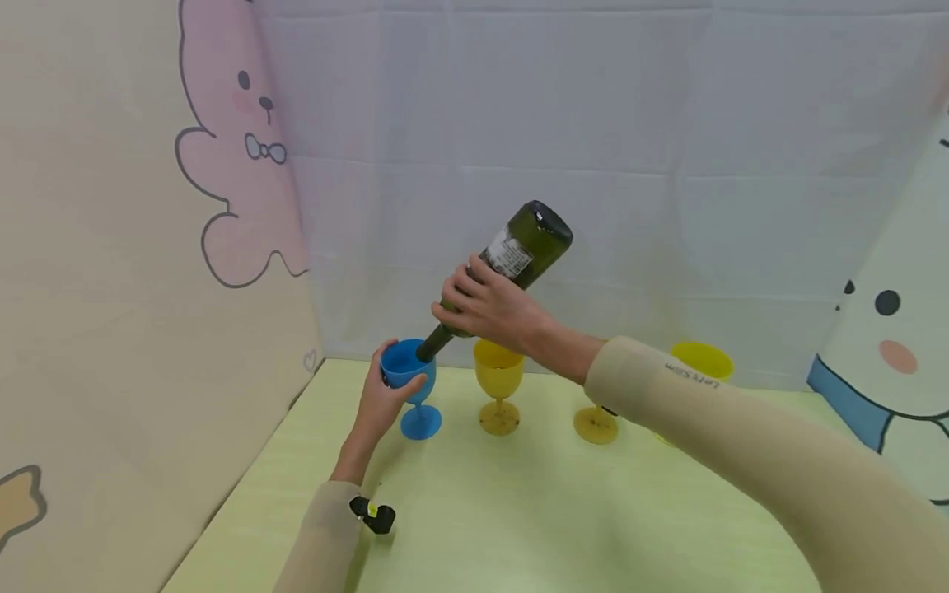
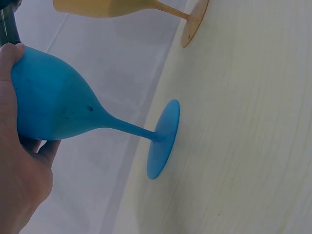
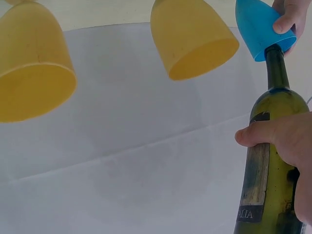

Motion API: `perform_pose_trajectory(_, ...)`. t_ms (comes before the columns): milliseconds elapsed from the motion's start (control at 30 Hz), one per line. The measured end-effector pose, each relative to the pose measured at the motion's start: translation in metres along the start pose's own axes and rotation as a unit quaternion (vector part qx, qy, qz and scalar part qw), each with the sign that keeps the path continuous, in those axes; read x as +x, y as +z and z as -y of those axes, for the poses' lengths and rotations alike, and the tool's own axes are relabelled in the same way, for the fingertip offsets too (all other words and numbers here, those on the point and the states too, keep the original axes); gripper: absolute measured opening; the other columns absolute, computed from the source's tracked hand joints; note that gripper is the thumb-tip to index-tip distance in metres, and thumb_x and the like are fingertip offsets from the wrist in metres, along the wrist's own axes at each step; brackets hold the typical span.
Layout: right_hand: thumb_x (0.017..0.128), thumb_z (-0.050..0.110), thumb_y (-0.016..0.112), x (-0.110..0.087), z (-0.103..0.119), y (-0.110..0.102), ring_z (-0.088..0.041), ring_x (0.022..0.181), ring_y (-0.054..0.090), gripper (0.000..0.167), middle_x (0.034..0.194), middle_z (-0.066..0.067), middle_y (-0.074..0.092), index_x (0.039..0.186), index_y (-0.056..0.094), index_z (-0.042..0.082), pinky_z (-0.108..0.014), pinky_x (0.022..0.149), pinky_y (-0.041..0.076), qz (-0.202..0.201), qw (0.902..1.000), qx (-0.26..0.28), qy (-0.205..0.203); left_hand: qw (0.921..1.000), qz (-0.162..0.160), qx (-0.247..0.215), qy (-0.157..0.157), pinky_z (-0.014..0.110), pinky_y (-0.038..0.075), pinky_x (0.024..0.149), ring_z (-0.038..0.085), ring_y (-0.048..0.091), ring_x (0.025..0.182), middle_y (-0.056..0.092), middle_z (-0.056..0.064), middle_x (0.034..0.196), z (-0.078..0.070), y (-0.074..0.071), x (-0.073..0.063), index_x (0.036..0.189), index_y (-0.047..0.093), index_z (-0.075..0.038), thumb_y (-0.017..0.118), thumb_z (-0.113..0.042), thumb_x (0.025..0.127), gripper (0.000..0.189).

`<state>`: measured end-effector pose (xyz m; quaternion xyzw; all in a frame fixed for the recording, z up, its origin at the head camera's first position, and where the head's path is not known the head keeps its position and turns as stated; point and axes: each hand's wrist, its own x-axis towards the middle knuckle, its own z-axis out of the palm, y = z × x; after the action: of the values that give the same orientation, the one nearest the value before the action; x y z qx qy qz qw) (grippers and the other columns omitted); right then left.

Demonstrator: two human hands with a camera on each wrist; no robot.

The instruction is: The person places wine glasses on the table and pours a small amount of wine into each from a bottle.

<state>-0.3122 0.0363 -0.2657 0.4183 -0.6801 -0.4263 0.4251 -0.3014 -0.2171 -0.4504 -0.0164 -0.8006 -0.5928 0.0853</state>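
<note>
A blue goblet (image 1: pixel 422 417) is at the left of the table, and my left hand (image 1: pixel 382 399) grips its bowl, thumb on the near side and fingers around the far side. In the left wrist view the goblet (image 2: pixel 58 100) shows its stem and round foot. My right hand (image 1: pixel 493 306) holds a dark green glass bottle (image 1: pixel 539 239) tipped steeply, base up to the right. The bottle's neck (image 3: pixel 277 70) reaches down to the goblet's mouth, its tip just inside the rim. Whether liquid flows cannot be seen.
Right of the blue goblet stands a yellow goblet (image 1: pixel 499 372). Farther right, another yellow goblet (image 1: pixel 596 424) and a brighter yellow one (image 1: pixel 703 359) are partly hidden by my right sleeve. A pale curtain (image 1: pixel 593 99) hangs behind the light table (image 1: pixel 519 511).
</note>
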Motion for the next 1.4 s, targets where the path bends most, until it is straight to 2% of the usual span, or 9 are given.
perform_pose_trajectory(233,0.086,0.032,0.075,0.006,-0.006,-0.006,-0.030,0.119,0.049,0.072,0.134,-0.010,0.049,0.145,0.033,0.026,-0.046,0.107,0.038,0.021,0.9997,-0.001,-0.015,0.9999,0.011,-0.001,-0.009,0.060,0.035,0.113,0.041,0.034,0.143,0.031,0.017,0.157,-0.022,-0.004,-0.007,0.155,0.023,-0.023,0.074,-0.028,0.090,0.082)
perform_pose_trajectory(300,0.086,0.032,0.076,0.009,-0.007,-0.007,-0.030,0.119,0.049,0.074,0.136,-0.010,0.049,0.145,0.032,0.026,-0.046,0.107,0.038,0.022,0.9995,0.000,-0.022,0.9999,0.013,-0.002,-0.009,0.061,0.036,0.113,0.041,0.034,0.143,0.031,0.018,0.157,-0.024,-0.005,-0.009,0.155,0.023,-0.022,0.074,-0.028,0.090,0.083)
perform_pose_trajectory(500,0.085,0.033,0.076,0.014,-0.007,-0.008,-0.030,0.119,0.050,0.073,0.135,-0.010,0.050,0.144,0.034,0.027,-0.046,0.107,0.038,0.019,0.9995,0.008,-0.025,1.0000,0.006,-0.005,-0.006,0.060,0.037,0.112,0.040,0.035,0.142,0.032,0.015,0.157,-0.005,-0.009,-0.006,0.155,0.023,-0.028,0.075,-0.034,0.088,0.085)
perform_pose_trajectory(633,0.092,0.031,0.070,0.011,-0.007,-0.008,-0.029,0.117,0.051,0.060,0.131,-0.009,0.052,0.142,0.036,0.026,-0.045,0.105,0.041,0.029,0.9991,0.030,-0.011,1.0000,-0.005,0.000,0.005,0.061,0.038,0.111,0.040,0.035,0.142,0.033,0.014,0.157,0.003,-0.009,-0.004,0.154,0.025,-0.030,0.076,-0.039,0.087,0.085)
perform_pose_trajectory(733,0.094,0.029,0.067,0.006,-0.006,-0.006,-0.028,0.116,0.051,0.058,0.132,-0.009,0.051,0.143,0.036,0.025,-0.045,0.105,0.041,0.055,0.9968,0.058,0.004,0.9999,-0.008,0.001,0.012,0.062,0.039,0.110,0.041,0.035,0.142,0.033,0.014,0.157,0.004,-0.009,-0.003,0.154,0.025,-0.031,0.076,-0.040,0.086,0.085)
perform_pose_trajectory(900,0.089,0.026,0.074,-0.005,-0.003,-0.004,-0.029,0.118,0.048,0.071,0.136,-0.010,0.048,0.146,0.032,0.026,-0.044,0.105,0.040,0.103,0.9873,0.117,0.029,0.9999,-0.010,0.004,0.012,0.062,0.039,0.110,0.041,0.035,0.142,0.033,0.014,0.157,0.004,-0.005,-0.003,0.153,0.026,-0.032,0.076,-0.041,0.086,0.084)
perform_pose_trajectory(1100,0.089,0.019,0.075,-0.018,0.001,0.000,-0.028,0.117,0.046,0.072,0.134,-0.009,0.050,0.147,0.033,0.027,-0.044,0.104,0.041,0.110,0.9762,0.175,0.066,0.9999,-0.004,-0.003,0.010,0.062,0.039,0.110,0.040,0.035,0.142,0.033,0.013,0.157,0.002,-0.002,-0.005,0.153,0.026,-0.032,0.076,-0.040,0.086,0.084)
perform_pose_trajectory(1200,0.088,0.018,0.076,-0.022,0.002,0.002,-0.028,0.117,0.046,0.074,0.133,-0.009,0.050,0.147,0.034,0.027,-0.045,0.104,0.040,0.113,0.9712,0.195,0.077,1.0000,0.003,0.002,-0.001,0.062,0.038,0.110,0.040,0.033,0.143,0.031,0.014,0.158,-0.003,-0.001,-0.005,0.154,0.024,-0.029,0.075,-0.036,0.088,0.084)
perform_pose_trajectory(1400,0.084,0.019,0.079,-0.023,0.004,0.002,-0.029,0.117,0.046,0.078,0.133,-0.010,0.050,0.147,0.034,0.027,-0.045,0.105,0.041,0.109,0.9679,0.210,0.084,1.0000,-0.005,0.006,0.002,0.062,0.038,0.111,0.040,0.034,0.143,0.032,0.013,0.158,0.001,-0.001,-0.004,0.154,0.025,-0.032,0.076,-0.040,0.087,0.085)
